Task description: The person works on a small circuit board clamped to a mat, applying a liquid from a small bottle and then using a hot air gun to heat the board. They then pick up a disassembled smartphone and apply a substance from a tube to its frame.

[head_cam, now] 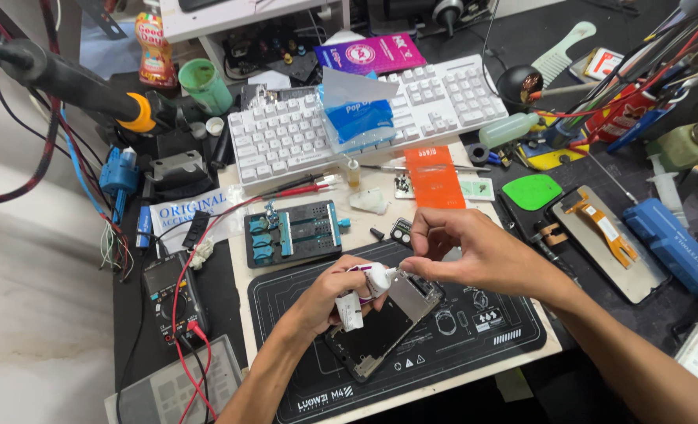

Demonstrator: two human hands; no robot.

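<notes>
I hold a small white plastic tube with a purple label [358, 297] in my left hand [329, 298]. My left fingers [347, 276] are curled and pressed around its body, and its narrow end points up and to the right, toward my other hand. Just under it lies the opened phone frame with a silver metal plate [388, 318], flat on the black rubber work mat [475, 330] at the near middle of the counter [235, 259]. The long axis of the frame runs from near left to far right, and its far right end points at my right hand [463, 251].

My right hand comes from the right side. Its fingers [421, 265] are pressed together in a pinch at the far right corner of the frame, right beside the tip of the tube. What is pinched between them, I cannot tell; it is too small. Both hands are touching or almost touching the frame, the right one nearer to its top end.

Farther away I see a white keyboard [302, 133].
</notes>
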